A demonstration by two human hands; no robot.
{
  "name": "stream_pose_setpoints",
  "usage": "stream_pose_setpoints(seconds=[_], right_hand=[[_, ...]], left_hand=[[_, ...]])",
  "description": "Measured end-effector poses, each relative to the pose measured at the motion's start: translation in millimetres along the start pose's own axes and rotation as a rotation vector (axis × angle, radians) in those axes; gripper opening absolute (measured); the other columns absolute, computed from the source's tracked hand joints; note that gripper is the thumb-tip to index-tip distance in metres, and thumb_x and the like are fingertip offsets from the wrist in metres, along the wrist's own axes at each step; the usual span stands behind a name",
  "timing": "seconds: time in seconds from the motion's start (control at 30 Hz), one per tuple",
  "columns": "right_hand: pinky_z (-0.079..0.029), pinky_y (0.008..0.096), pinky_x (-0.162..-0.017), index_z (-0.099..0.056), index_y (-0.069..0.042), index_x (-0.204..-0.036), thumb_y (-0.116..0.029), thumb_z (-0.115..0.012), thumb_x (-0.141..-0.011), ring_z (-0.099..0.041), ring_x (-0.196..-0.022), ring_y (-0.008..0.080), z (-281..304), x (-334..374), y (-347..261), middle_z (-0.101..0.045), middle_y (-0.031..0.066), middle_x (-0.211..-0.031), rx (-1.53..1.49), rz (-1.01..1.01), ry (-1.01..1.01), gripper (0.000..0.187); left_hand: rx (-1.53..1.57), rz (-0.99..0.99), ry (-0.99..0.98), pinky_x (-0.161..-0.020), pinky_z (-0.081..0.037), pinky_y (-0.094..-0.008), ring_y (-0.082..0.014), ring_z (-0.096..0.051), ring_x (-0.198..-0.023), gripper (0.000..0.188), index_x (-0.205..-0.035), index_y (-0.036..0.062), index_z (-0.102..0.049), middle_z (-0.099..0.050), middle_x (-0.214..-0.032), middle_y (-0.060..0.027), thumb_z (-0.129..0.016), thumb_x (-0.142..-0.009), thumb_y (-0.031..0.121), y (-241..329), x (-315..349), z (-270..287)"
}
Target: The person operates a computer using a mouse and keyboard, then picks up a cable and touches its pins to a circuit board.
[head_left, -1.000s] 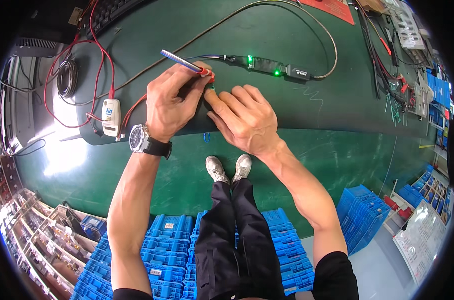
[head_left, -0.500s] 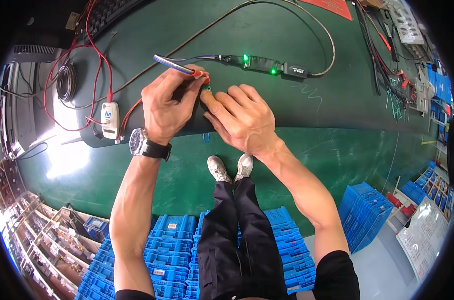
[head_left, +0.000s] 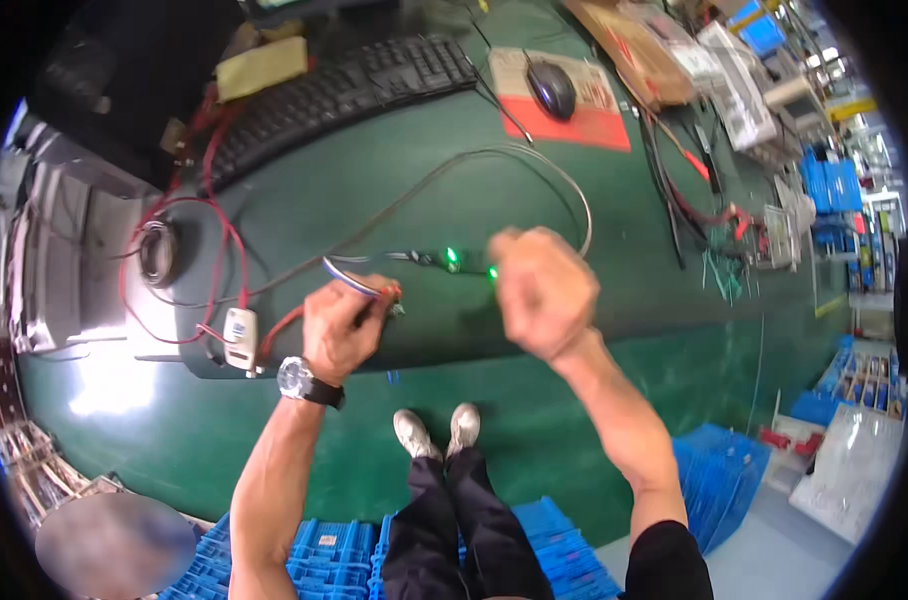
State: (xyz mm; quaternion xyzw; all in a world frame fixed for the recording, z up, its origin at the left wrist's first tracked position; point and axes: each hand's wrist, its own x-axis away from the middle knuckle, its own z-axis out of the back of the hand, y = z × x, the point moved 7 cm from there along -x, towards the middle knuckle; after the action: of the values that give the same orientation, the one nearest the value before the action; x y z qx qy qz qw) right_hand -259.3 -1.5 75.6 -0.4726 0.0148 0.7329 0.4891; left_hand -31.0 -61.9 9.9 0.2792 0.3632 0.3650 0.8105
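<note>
Closed fingertips of my left hand (head_left: 342, 328) pinch a small red connector (head_left: 389, 292); a tiny green piece, perhaps a circuit board, shows at its tip. A bundle of blue, white and dark wires (head_left: 346, 274) bends up from the connector and leads to a thin black adapter (head_left: 454, 262) with green lights on the dark mat. My right hand (head_left: 546, 295) is over the right end of this adapter and hides part of it. Its fingers look curled but are smeared by motion, so whether they hold anything cannot be made out.
A white box (head_left: 241, 338) with red wires lies left of my left hand. Farther back are a black keyboard (head_left: 344, 105) and a mouse (head_left: 551, 90) on a red-edged pad. Cables and tools (head_left: 709, 160) lie at the right. Blue crates (head_left: 719, 480) stand below the table.
My right hand has left the connector and moved right, to the adapter's end. My left hand keeps its pinch. The view has shifted, showing more of the keyboard and mouse.
</note>
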Motion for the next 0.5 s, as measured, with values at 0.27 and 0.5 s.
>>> stream_pose_setpoints(seconds=[0.27,0.5], right_hand=[[-0.042,0.0501,-0.118,-0.047,-0.003,-0.158,-0.035,-0.075,-0.099,-0.052,-0.139,0.0485,11,-58,253,-0.053,0.0293,-0.151,0.482,-0.386,-0.095,0.073],[-0.049,0.0526,-0.109,-0.05,-0.011,-0.158,-0.036,-0.073,-0.099,-0.057,-0.128,0.0513,-10,-53,263,-0.053,0.0308,-0.139,0.396,-0.401,-0.119,0.068]], left_hand=[[0.103,-0.026,0.003,-0.066,-0.058,-0.0381,-0.0293,-0.073,-0.074,0.022,-0.103,0.0063,-0.077,-0.077,-0.089,-0.0102,-0.077,-0.085,-0.007,-4,1,-20],[0.077,-0.044,-0.005,-0.068,-0.058,-0.039,-0.0294,-0.072,-0.075,0.023,-0.103,0.0059,-0.076,-0.077,-0.091,-0.0093,-0.077,-0.084,-0.006,-5,2,-18]])
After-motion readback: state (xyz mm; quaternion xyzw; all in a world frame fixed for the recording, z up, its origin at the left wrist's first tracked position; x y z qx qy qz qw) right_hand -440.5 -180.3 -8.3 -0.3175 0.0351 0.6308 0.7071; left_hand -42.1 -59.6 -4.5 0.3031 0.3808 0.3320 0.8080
